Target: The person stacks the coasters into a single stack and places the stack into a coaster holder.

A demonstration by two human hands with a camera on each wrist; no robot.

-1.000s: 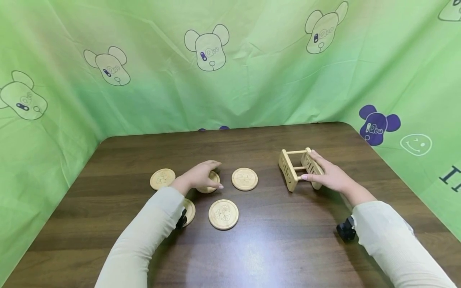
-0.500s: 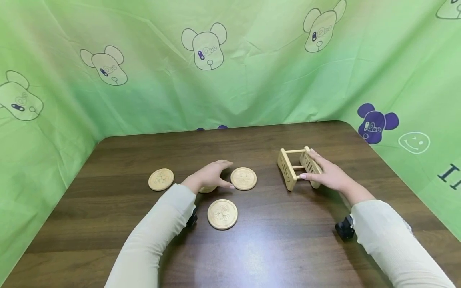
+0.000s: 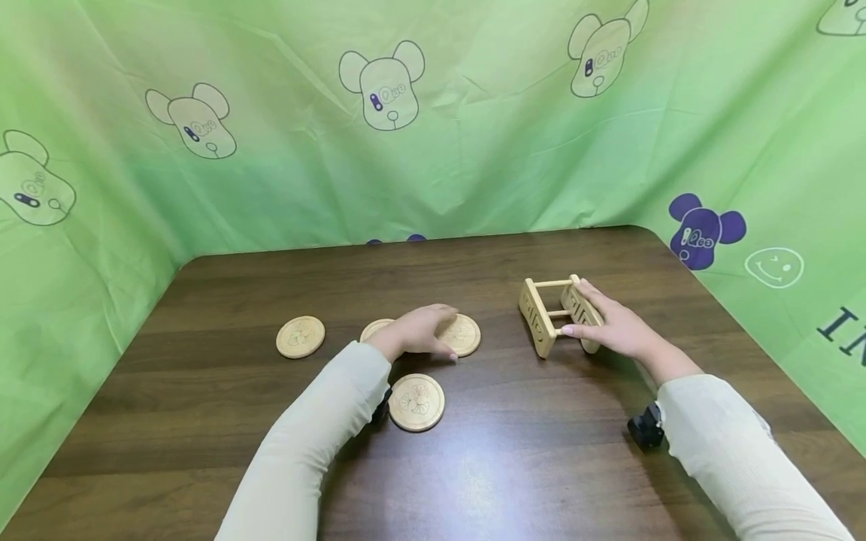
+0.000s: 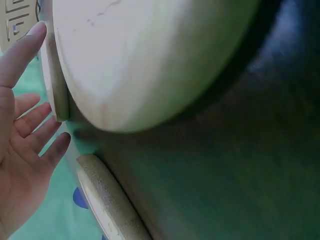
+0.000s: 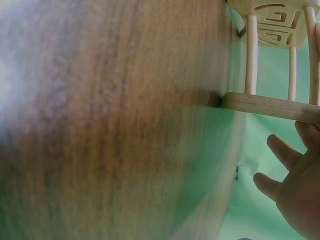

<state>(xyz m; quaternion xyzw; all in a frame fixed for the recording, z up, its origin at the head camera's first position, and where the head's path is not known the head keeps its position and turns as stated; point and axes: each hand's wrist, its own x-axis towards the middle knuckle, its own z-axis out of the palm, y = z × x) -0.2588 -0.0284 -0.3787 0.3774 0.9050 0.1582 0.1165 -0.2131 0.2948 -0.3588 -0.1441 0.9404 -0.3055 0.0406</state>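
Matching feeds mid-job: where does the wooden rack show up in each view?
Head: wooden rack right of centre, at the right hand.
Left wrist: only part of a carved panel, top left corner.
Right wrist: upper right, rungs showing, partly cut off.
Shared landmark: green cloth.

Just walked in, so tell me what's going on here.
A person's right hand holds one end of a wooden rack on the table. The left hand is at a round wooden disc, thumb and fingers apart; whether it touches is unclear. Other discs lie flat nearby, none in the rack.
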